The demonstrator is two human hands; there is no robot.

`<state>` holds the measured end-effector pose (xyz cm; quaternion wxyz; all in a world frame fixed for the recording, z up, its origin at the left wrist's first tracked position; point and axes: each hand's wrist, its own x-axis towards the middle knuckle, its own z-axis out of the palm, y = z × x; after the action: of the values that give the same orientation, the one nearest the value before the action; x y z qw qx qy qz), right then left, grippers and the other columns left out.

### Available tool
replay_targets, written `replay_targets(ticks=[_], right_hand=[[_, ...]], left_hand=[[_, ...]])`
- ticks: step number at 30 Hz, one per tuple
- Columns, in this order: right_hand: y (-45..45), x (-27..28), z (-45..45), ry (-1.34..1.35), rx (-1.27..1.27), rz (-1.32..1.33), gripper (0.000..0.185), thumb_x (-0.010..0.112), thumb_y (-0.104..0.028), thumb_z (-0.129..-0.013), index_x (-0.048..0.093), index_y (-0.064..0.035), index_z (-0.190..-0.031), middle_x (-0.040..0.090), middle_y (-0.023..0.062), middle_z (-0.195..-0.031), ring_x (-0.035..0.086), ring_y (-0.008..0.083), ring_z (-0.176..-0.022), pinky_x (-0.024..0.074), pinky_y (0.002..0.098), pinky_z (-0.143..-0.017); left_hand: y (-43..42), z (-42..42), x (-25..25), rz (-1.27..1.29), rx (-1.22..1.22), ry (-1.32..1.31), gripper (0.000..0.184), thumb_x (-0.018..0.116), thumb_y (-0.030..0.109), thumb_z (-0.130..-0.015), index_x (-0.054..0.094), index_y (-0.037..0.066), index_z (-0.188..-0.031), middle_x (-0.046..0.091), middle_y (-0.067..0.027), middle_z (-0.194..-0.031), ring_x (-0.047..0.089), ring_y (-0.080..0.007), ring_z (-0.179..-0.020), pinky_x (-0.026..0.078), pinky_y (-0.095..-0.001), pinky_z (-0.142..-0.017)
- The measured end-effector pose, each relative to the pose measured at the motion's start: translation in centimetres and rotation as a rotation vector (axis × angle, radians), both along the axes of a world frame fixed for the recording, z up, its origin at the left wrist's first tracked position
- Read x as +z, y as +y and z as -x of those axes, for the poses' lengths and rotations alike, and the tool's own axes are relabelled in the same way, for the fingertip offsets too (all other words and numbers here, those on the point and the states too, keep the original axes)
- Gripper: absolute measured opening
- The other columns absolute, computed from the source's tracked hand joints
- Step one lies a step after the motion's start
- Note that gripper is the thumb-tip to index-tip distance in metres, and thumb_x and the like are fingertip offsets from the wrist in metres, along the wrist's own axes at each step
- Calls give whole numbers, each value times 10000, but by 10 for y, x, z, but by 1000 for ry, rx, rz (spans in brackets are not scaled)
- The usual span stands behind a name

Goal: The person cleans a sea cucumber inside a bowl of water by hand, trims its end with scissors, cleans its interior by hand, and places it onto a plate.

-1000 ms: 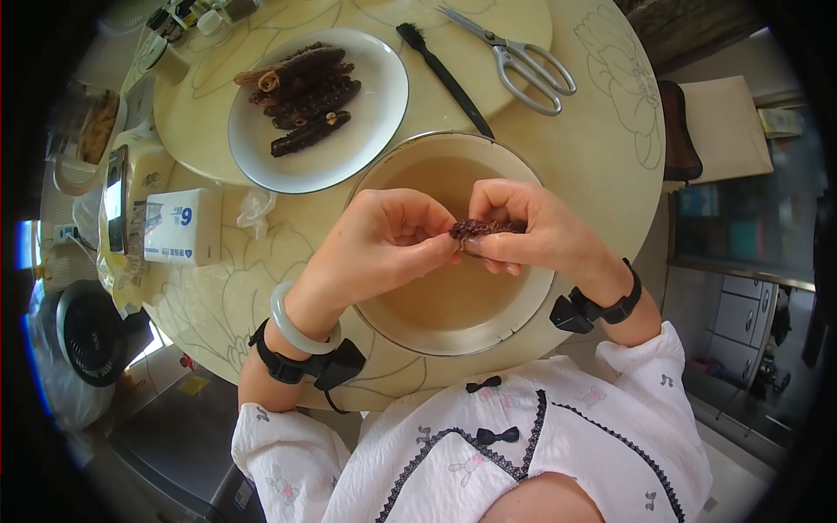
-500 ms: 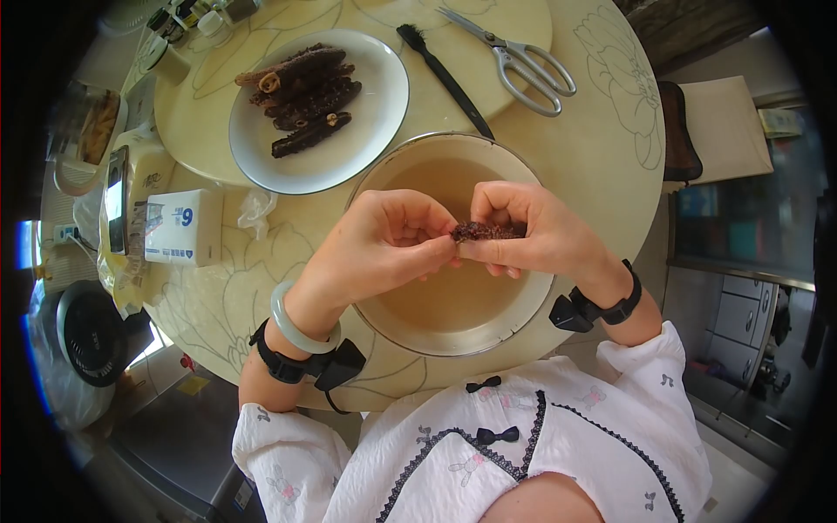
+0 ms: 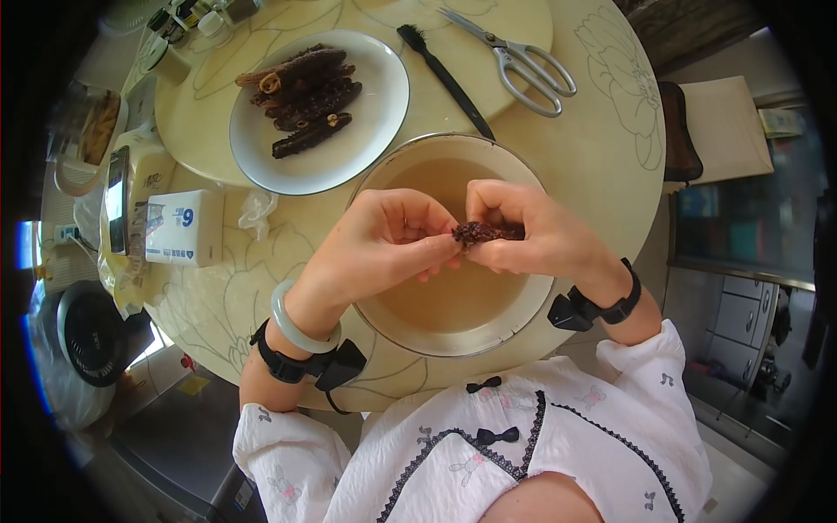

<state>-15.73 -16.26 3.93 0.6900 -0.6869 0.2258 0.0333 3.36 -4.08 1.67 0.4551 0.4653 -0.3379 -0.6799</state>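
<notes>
A dark, bumpy sea cucumber (image 3: 481, 233) is held level above a wide basin (image 3: 417, 343) of cloudy brownish water. My right hand (image 3: 542, 234) wraps round its right part, thumb along the near side. At its left end, the fingertips of my left hand (image 3: 391, 235) are pinched together on the tip. Beyond the basin, several more sea cucumbers (image 3: 309, 96) lie on a white plate (image 3: 379, 83) with a dark rim.
A black brush (image 3: 449, 87) and grey-handled scissors (image 3: 516, 65) lie behind the basin. To the left are a crumpled tissue (image 3: 257, 212), a white tissue pack (image 3: 183, 228) and a phone (image 3: 117, 200). Small jars (image 3: 214, 28) stand at the far left.
My right thumb and fingers have shifted slightly on the sea cucumber, and more of its bumpy left end shows. My left hand stays pinched at the tip.
</notes>
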Motion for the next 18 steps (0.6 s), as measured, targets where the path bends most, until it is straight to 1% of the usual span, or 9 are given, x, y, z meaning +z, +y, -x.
replay_targets(ticks=[1,3,6,13,16,18], right_hand=[[0,1,-1,0,0,0,130,645,-92,-872,526,-51,-902,603,-5,-784,544,38,-630,402,204,-543],[2,5,-2,8,-27,-144,134,649,-96,-876,523,-55,-895,592,-10,-777,542,37,-627,407,205,-542],[2,7,-2,4,-46,-108,154,665,-114,-889,524,-54,-898,592,-12,-781,543,37,-627,410,204,-542],[2,8,0,-3,-74,-142,198,690,-153,-908,524,-45,-902,611,-5,-796,541,35,-640,411,199,-544],[4,6,-1,2,-83,-69,210,697,-159,-906,525,-41,-893,610,-4,-788,528,32,-657,400,200,-550],[5,-2,0,-68,-83,85,249,726,-190,-887,527,-42,-862,594,-8,-762,507,35,-662,386,209,-551]], left_hand=[[0,0,0,-3,0,2,181,693,103,-890,640,-50,-971,698,-71,-840,631,-82,-691,505,-201,-617],[0,0,0,-4,1,7,184,697,110,-891,641,-47,-968,697,-70,-836,630,-82,-686,505,-202,-615],[0,-2,0,-6,3,25,184,700,119,-895,642,-43,-961,697,-69,-829,627,-83,-677,507,-205,-614],[-1,0,0,-2,25,59,167,682,110,-911,630,-39,-964,692,-74,-810,626,-88,-667,513,-214,-614],[-1,0,-2,11,25,78,160,677,106,-914,627,-37,-967,688,-72,-807,628,-90,-666,516,-218,-616],[0,-1,-4,12,23,83,160,676,105,-914,627,-38,-967,684,-70,-803,628,-92,-665,517,-219,-617]])
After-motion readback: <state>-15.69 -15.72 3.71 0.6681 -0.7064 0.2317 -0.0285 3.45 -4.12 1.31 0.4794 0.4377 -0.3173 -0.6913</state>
